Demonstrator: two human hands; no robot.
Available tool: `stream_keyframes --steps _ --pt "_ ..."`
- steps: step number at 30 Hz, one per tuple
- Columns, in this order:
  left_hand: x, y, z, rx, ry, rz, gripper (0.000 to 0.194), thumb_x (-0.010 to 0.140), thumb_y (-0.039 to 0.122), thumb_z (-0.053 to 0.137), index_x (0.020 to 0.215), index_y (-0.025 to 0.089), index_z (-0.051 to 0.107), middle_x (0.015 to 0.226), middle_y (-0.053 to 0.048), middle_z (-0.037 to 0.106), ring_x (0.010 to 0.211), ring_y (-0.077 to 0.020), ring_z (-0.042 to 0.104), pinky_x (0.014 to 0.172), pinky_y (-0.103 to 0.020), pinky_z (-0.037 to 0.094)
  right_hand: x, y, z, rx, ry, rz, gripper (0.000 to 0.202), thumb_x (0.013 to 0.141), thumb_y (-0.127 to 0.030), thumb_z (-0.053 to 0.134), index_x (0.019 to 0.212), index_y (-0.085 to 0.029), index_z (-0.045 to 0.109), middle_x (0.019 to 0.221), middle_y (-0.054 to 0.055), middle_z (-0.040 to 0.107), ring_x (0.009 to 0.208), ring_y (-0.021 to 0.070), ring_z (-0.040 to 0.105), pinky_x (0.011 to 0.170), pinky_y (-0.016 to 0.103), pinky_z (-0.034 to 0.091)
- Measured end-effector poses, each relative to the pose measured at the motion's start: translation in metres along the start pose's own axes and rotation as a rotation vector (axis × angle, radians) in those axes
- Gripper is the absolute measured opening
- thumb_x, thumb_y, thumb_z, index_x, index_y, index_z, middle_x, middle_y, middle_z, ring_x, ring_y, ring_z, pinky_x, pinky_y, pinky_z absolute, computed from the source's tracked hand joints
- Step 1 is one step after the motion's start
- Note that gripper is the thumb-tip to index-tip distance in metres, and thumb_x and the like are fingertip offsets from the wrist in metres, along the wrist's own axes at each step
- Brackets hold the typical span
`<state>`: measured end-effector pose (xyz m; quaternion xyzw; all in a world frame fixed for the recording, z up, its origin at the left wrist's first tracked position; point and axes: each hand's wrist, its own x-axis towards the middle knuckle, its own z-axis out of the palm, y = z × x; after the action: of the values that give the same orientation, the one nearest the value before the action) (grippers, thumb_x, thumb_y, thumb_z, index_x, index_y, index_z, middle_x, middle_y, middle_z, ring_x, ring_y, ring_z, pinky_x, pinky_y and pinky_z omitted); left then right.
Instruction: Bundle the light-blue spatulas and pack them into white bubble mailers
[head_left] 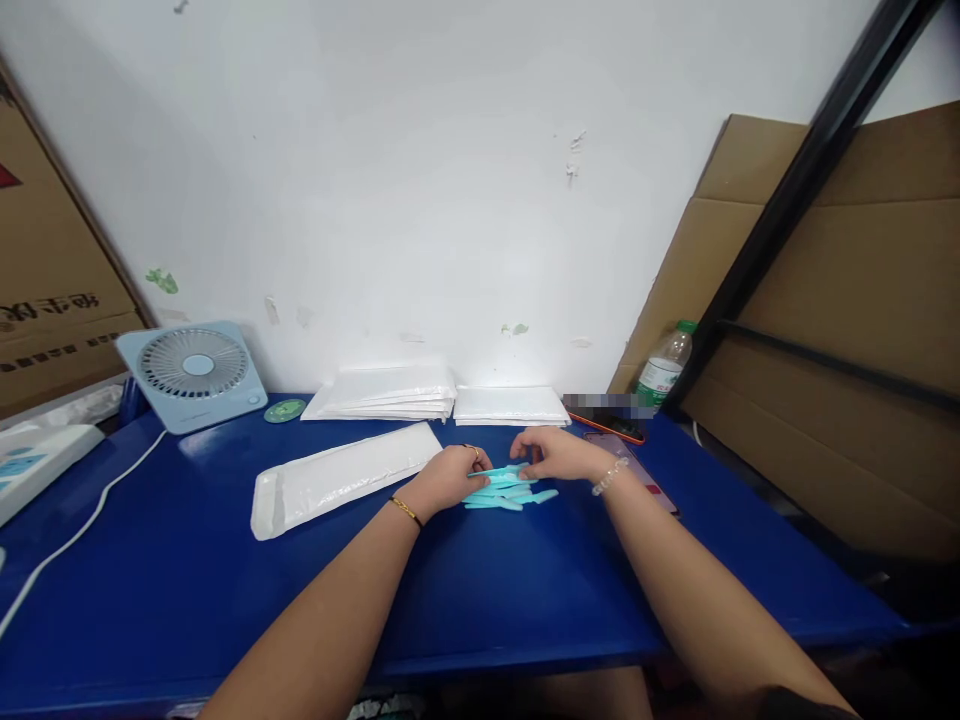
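Several turquoise plastic pieces point(506, 492) lie in a loose pile on the blue table point(480, 590). My left hand point(454, 475) pinches the left end of a piece at the top of the pile, its fingers closed. At the other end of that piece, my right hand point(546, 455) has its thumb and fingertips on the turquoise plastic, the fingers curled. A white padded envelope point(345, 478) lies flat just left of my left hand.
Behind my hands are two stacks of white envelopes point(382, 393) point(511, 404). A blue fan point(196, 372) with a white cable stands at the left. Phones and a green-capped bottle point(664, 368) are at the right, beside a black metal post point(780, 210) and cardboard.
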<state>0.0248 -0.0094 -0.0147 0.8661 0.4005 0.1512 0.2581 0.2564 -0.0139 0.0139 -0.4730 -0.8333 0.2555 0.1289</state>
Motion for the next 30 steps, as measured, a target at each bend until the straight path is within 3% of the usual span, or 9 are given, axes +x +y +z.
stream_keyframes --steps 4,7,11,14,18,21,23,27,30 --pt "-0.004 0.006 -0.007 -0.033 -0.12 -0.012 0.021 0.071 0.027 0.059 0.089 0.019 0.067 0.08 -0.001 0.067 0.069 -0.0137 0.059 0.061 -0.022 0.043 -0.002 0.005 0.013 0.116 -0.059 -0.011 0.025 0.068 -0.038 0.07 0.081 -0.015 0.069 0.076 0.003 0.063 0.064 0.0126 0.056 0.058 0.023 0.045" --pt "-0.006 0.008 -0.011 -0.038 -0.138 0.003 0.022 0.071 0.031 0.06 0.087 0.018 0.069 0.079 -0.002 0.068 0.069 -0.0148 0.059 0.061 -0.023 0.042 -0.007 0.005 0.015 0.216 -0.071 0.008 0.028 0.071 -0.041 0.068 0.08 -0.015 0.069 0.065 0.001 0.061 0.058 0.0124 0.055 0.055 0.023 0.044" --pt "-0.002 0.0 -0.011 -0.062 -0.044 -0.026 0.023 0.078 0.033 0.052 0.085 0.018 0.068 0.082 -0.003 0.069 0.071 -0.0152 0.06 0.061 -0.023 0.043 -0.005 0.012 0.018 0.171 0.098 -0.042 0.026 0.075 -0.041 0.065 0.079 -0.016 0.07 0.073 0.003 0.064 0.064 0.0129 0.055 0.059 0.024 0.043" --pt "0.004 -0.012 -0.012 0.027 0.092 -0.1 0.021 0.079 0.028 0.049 0.083 0.018 0.067 0.082 -0.004 0.069 0.072 -0.0162 0.06 0.062 -0.025 0.043 0.0 0.024 0.019 0.179 0.186 0.026 0.027 0.075 -0.041 0.064 0.079 -0.015 0.07 0.067 0.002 0.063 0.059 0.0123 0.053 0.055 0.024 0.04" --pt "0.009 -0.022 -0.012 0.13 0.154 -0.135 0.019 0.08 0.028 0.051 0.085 0.02 0.067 0.086 -0.004 0.069 0.079 -0.0181 0.061 0.067 -0.026 0.043 0.0 0.032 0.014 0.158 0.198 0.095 0.026 0.073 -0.039 0.067 0.081 -0.015 0.071 0.073 0.004 0.065 0.065 0.0146 0.056 0.06 0.026 0.043" --pt "0.009 -0.021 -0.012 0.15 0.19 -0.093 0.023 0.077 0.032 0.057 0.095 0.021 0.067 0.094 -0.005 0.067 0.087 -0.0192 0.06 0.071 -0.027 0.044 -0.008 0.022 0.008 0.099 0.243 0.021 0.025 0.074 -0.04 0.067 0.082 -0.017 0.07 0.081 0.005 0.064 0.071 0.0155 0.057 0.065 0.027 0.045" --pt "0.007 -0.017 -0.012 0.12 0.201 -0.072 0.027 0.077 0.039 0.057 0.094 0.019 0.066 0.094 -0.006 0.066 0.087 -0.0193 0.06 0.071 -0.027 0.044 -0.013 0.012 0.006 0.099 0.208 -0.061 0.024 0.075 -0.04 0.066 0.08 -0.017 0.07 0.084 0.005 0.062 0.072 0.0145 0.056 0.066 0.026 0.045" --pt "0.0 -0.004 -0.01 -0.007 0.02 0.004 0.034 0.076 0.049 0.056 0.087 0.018 0.066 0.081 -0.003 0.065 0.072 -0.0158 0.059 0.061 -0.025 0.042 -0.015 0.003 0.013 0.048 0.011 -0.116 0.022 0.069 -0.038 0.072 0.075 -0.017 0.068 0.078 0.002 0.057 0.065 0.0113 0.051 0.059 0.023 0.042" --pt "-0.003 0.002 -0.007 -0.003 -0.07 0.036 0.027 0.072 0.043 0.06 0.083 0.019 0.067 0.076 -0.001 0.065 0.065 -0.0136 0.057 0.055 -0.023 0.039 -0.013 0.004 0.019 0.035 -0.007 -0.088 0.02 0.071 -0.037 0.069 0.074 -0.017 0.065 0.077 0.001 0.056 0.062 0.0106 0.049 0.056 0.022 0.04"
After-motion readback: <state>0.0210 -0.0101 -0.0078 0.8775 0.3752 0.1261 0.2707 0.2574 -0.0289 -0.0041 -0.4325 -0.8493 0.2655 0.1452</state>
